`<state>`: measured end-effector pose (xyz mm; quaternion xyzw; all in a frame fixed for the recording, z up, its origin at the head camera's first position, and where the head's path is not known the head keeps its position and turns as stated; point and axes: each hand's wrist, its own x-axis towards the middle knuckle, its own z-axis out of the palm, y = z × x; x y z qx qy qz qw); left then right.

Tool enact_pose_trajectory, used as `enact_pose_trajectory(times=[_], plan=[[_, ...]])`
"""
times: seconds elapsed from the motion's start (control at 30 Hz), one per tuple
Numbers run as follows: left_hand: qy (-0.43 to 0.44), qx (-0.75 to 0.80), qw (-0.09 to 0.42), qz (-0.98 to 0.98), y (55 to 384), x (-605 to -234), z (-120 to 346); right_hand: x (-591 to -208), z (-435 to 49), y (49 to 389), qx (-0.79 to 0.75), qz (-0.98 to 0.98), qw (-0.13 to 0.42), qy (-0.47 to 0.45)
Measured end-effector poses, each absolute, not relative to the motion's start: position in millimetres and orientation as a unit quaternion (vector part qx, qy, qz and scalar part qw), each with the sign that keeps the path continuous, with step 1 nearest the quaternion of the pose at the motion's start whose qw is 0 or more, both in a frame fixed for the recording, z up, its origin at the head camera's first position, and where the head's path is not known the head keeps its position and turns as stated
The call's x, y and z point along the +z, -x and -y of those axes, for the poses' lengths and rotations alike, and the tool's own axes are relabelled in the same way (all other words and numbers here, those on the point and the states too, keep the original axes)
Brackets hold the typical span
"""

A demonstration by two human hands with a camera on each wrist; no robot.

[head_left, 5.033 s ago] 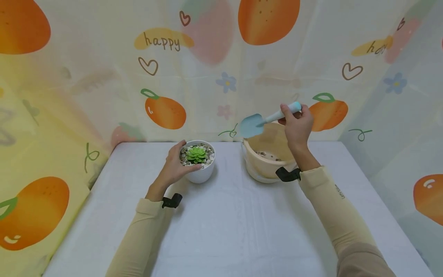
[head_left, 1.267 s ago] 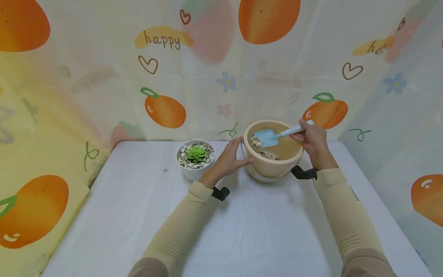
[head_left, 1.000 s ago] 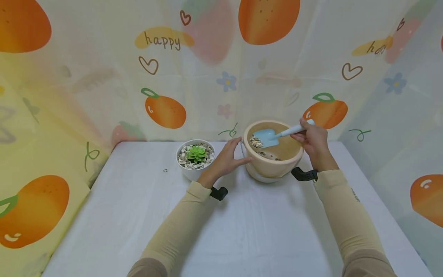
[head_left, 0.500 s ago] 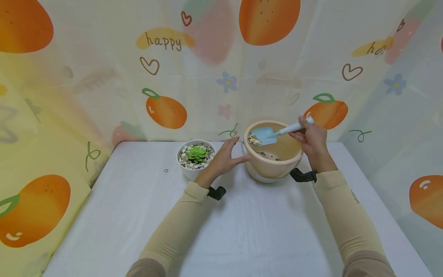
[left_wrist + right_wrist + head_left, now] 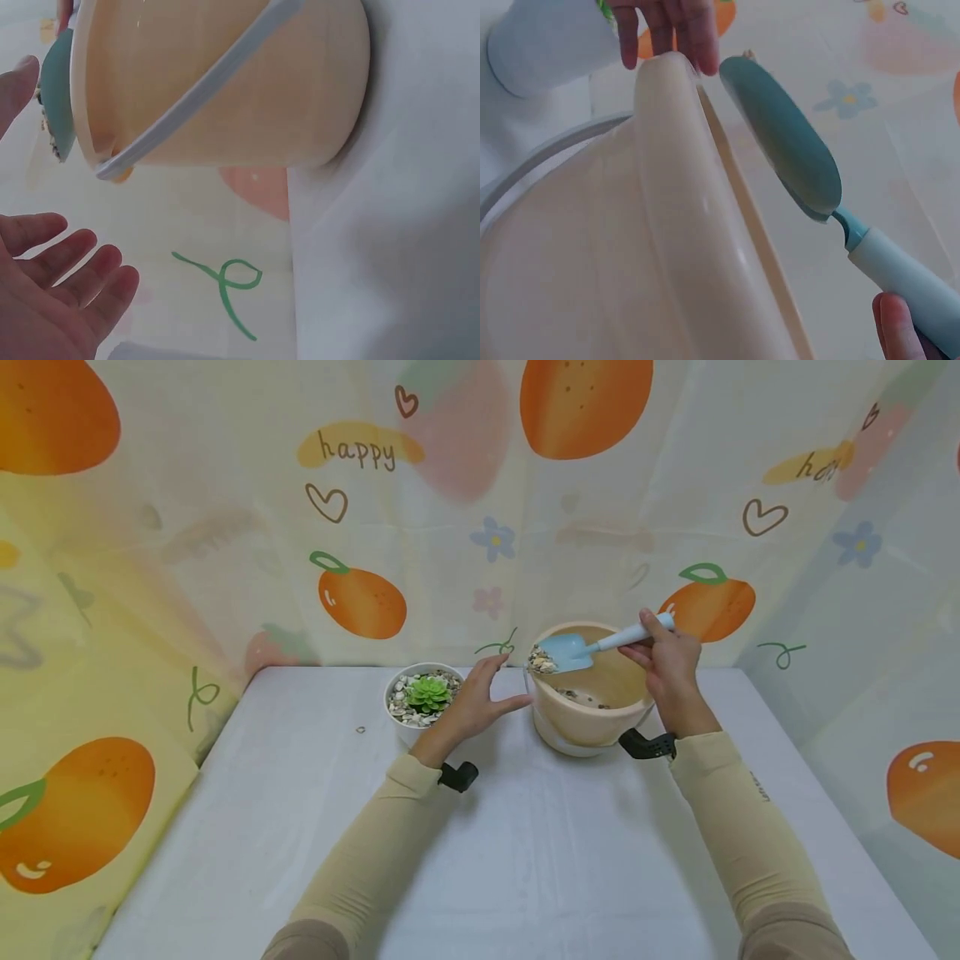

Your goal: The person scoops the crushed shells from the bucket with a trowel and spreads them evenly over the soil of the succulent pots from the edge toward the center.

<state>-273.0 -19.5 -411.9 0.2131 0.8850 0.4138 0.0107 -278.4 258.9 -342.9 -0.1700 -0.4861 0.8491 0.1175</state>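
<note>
My right hand (image 5: pixel 675 675) grips the white handle of a light blue trowel (image 5: pixel 567 652). Pebbles (image 5: pixel 542 660) lie at the trowel's tip, over the left rim of a beige bucket (image 5: pixel 592 722). In the right wrist view the trowel blade (image 5: pixel 787 142) stands just above the bucket's rim. My left hand (image 5: pixel 472 702) is spread between the bucket and a white pot (image 5: pixel 408 735), holding nothing. Its fingers stand apart from the bucket in the left wrist view. A green succulent (image 5: pixel 429 693) sits among pebbles in the pot, partly behind the left hand.
Some pebbles (image 5: pixel 581 697) lie on the bucket's bottom, and a grey bail handle (image 5: pixel 202 90) hangs along its side. One small pebble (image 5: pixel 361 729) lies on the white tablecloth (image 5: pixel 480 860) left of the pot. A fruit-print curtain (image 5: pixel 600 527) closes off the back.
Earlier the trowel was bare and the left hand held the pot. The left hand moved to the bucket, then drew back left. The trowel, loaded with pebbles, has risen and shifted left.
</note>
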Motion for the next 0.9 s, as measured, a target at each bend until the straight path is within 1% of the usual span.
enact_pose_trajectory(times=[0.37, 0.57, 0.9], plan=[[-0.209, 0.417, 0.004, -0.885, 273.1, -405.5, 43.3, -346.3, -240.8, 279.5, 0.863, 0.458, 0.13, 0.169], [-0.197, 0.428, -0.016, -0.882, 273.0, -406.8, 54.6, -349.0, -229.6, 280.5, 0.846, 0.478, 0.141, 0.19], [-0.185, 0.453, -0.033, -0.871, 268.2, -405.6, 74.3, -355.9, -219.0, 281.8, 0.813, 0.515, 0.157, 0.221]])
